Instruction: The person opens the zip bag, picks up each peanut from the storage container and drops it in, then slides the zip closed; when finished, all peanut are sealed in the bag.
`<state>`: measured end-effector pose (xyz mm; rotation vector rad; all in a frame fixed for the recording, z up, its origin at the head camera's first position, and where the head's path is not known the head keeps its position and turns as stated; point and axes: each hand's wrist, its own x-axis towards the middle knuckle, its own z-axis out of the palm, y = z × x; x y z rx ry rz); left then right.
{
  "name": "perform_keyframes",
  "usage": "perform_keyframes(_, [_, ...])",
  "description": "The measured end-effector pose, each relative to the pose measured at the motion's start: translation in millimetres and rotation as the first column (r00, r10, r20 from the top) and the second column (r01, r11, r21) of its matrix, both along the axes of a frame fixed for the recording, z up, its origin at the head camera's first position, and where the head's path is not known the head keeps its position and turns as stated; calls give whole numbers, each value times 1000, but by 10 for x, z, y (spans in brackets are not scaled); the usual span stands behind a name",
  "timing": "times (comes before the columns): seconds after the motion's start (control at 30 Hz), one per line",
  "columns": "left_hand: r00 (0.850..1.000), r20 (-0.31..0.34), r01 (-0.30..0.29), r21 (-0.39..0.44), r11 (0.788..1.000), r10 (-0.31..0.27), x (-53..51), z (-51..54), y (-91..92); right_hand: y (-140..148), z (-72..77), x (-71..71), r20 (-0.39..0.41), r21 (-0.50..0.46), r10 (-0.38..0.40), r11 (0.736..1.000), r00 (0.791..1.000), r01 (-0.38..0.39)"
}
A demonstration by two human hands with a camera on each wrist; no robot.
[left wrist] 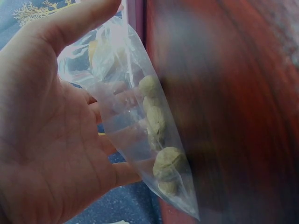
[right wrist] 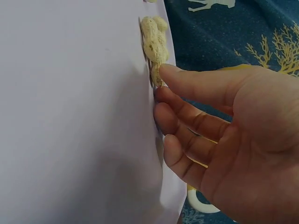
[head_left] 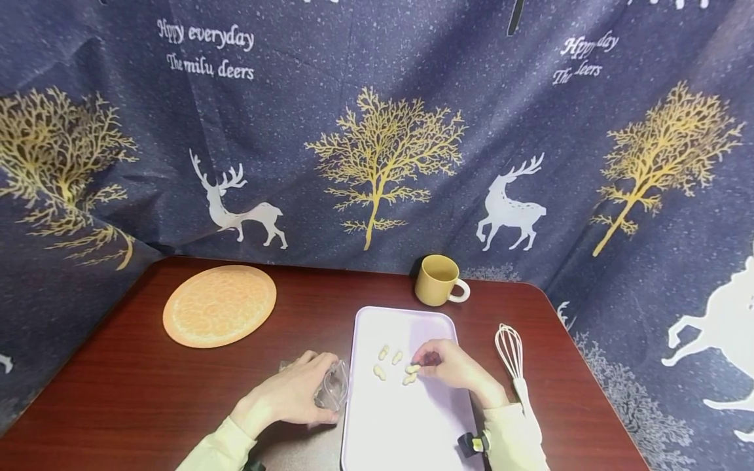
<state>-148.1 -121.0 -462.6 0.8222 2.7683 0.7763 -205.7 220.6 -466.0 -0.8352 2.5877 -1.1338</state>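
- Unshelled peanut (head_left: 413, 369) at the right hand's fingertips, over the tray; a second peanut (head_left: 410, 379) lies just beside it, on the near side.
- Right hand (head_left: 456, 367): thumb and index finger pinch the peanut, the other fingers bent in below them, as the right wrist view shows.
- Three more peanuts (head_left: 384, 352) lie loose on the tray, to the left of the right hand.
- Left hand (head_left: 300, 390): curved round a clear plastic bag (head_left: 334, 387), thumb on one side and fingers on the other; the bag stands just beside the tray's left edge.
- Inside the bag, tan rounded nuts (left wrist: 156, 122) sit in a row; their exact kind is hard to tell. No label can be read on the bag.
- Pale lilac tray (head_left: 406, 425): under the right hand and to the right of the left hand.
- White whisk (head_left: 515, 363): to the right of the right hand, on the tabletop (head_left: 306, 314).
- Yellow mug with a white handle (head_left: 436, 281): beyond the right hand, past the tray's far edge.
- Round orange-slice placemat (head_left: 220, 306): beyond the left hand and to its left.
- Dark blue backdrop (head_left: 330, 59): beyond both hands, printed with gold trees and white deer. Its upper left reads "Hppy everyday" and "The milu deers"; at upper right, a fold leaves "Hppy", "day", "The" and "deers".
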Motion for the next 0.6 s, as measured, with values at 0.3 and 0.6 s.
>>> perform_keyframes(0.3, [1000,-4,4,-3,1000,-4,0,7,7,-23,-8,20,-35,48,-8,999,999,10])
perform_keyframes(0.6, [1000,4,4,-4,1000,-4,-3,2,0,-40,-11,24,-29,43,-19,999,999,20])
